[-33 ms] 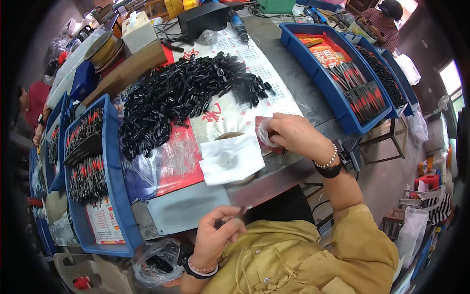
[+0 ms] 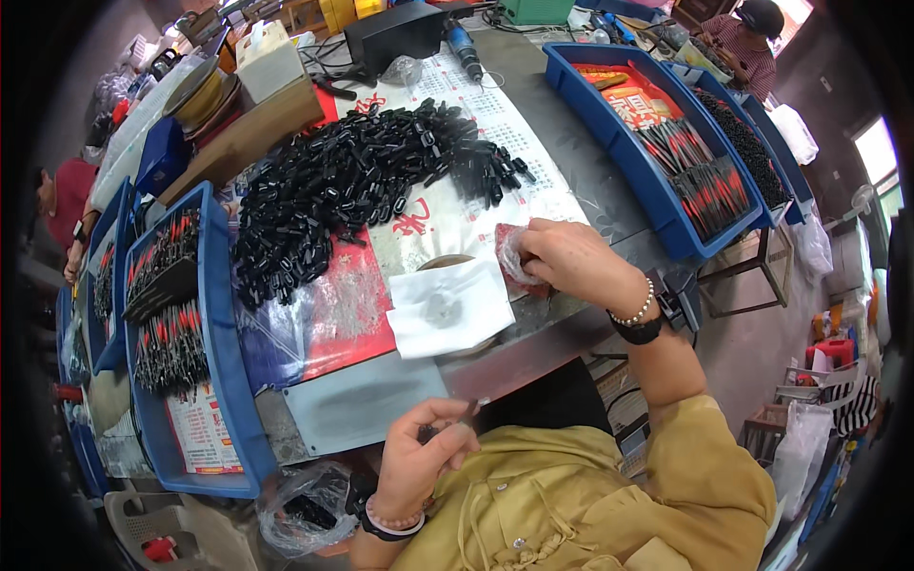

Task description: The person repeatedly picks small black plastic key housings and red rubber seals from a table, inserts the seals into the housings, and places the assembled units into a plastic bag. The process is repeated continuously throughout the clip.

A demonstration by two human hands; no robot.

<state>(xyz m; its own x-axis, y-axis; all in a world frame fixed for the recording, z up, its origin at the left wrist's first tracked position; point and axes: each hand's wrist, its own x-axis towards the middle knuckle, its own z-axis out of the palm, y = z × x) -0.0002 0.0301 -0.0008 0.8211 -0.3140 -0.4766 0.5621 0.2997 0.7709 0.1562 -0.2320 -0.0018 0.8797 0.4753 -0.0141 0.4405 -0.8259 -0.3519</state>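
Note:
My left hand [image 2: 426, 455] is closed in front of my body at the table's near edge. A small dark piece [image 2: 469, 409] sticks out at its fingertips, and something dark sits inside the curled fingers; neither is clear enough to name. My right hand [image 2: 583, 265] has its fingers bent together at a small clear plastic bag or cup [image 2: 512, 255] with red beside it; its fingertips are hidden. Between the hands, a white paper sheet [image 2: 447, 309] with a grey smudge lies over a round thing. Farther off is a large heap of small black plastic parts [image 2: 352, 181].
Blue trays hold bundled black-and-red parts, one at left [image 2: 243, 381] and one at right [image 2: 562, 71]. A blue-handled tool [image 2: 464, 52] and a black box [image 2: 395, 38] stand at the back. A grey plate [image 2: 357, 404] lies on the near edge. Other people sit at far left and far right.

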